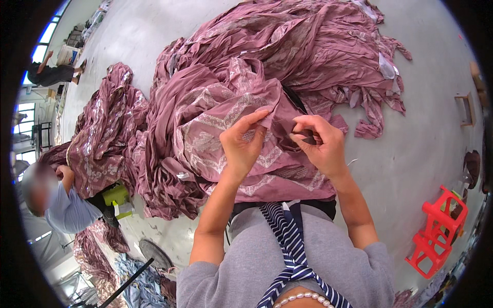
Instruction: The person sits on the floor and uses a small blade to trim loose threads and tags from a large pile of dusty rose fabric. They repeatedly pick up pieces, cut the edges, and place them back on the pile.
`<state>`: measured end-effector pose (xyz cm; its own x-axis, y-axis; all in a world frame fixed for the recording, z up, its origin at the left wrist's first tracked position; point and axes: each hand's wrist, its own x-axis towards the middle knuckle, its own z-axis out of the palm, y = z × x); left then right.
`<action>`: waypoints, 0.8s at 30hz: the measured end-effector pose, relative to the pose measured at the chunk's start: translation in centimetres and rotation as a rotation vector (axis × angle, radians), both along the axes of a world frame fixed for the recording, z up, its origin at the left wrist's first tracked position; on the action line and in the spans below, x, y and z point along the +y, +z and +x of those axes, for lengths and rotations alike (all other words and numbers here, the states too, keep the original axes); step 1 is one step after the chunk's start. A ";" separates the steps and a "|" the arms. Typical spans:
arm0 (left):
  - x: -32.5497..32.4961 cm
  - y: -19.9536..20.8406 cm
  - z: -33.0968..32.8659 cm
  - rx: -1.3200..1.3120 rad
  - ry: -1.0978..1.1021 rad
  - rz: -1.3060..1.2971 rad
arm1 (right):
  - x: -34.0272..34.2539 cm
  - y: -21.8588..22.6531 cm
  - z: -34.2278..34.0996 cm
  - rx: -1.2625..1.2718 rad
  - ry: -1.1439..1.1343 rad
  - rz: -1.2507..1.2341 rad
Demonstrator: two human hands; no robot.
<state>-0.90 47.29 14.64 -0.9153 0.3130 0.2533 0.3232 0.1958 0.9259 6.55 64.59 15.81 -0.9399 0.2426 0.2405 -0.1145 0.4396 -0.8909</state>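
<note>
A dusty-pink cloth (218, 120) with a pale zigzag pattern is spread over my lap and runs out to the floor in heavy folds. My left hand (242, 145) pinches an edge of it between thumb and fingertips, lifting it a little. Just to the right, my right hand (323, 146) is closed, its thumb and forefinger brought together near the raised edge. Something small and dark shows under its fingers, too hidden to name. A dark strip (294, 97) lies among the folds beyond my hands.
More pink cloth (308, 46) is heaped on the grey floor ahead. At left, a person (72, 205) handles similar cloth (105, 149) beside a green stool (117, 196). Red plastic stools (436, 231) stand at right. Another person (54, 73) is at the far left.
</note>
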 end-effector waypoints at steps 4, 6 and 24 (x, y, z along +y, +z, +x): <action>0.1 0.8 0.9 0.089 -0.033 -0.082 | -0.9 0.6 -1.2 -0.043 0.050 0.034; -0.1 0.7 1.3 0.115 -0.091 -0.123 | -1.3 0.8 -1.7 -0.041 0.047 0.040; 0.0 0.7 0.5 -0.463 -0.351 0.368 | -0.7 0.8 -1.1 0.004 0.163 -0.230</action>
<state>-0.45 47.30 15.31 -0.8151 0.5792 0.0068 -0.1351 -0.2015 0.9701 5.43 63.92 16.57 -0.9700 0.1367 0.2008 -0.1714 0.2010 -0.9645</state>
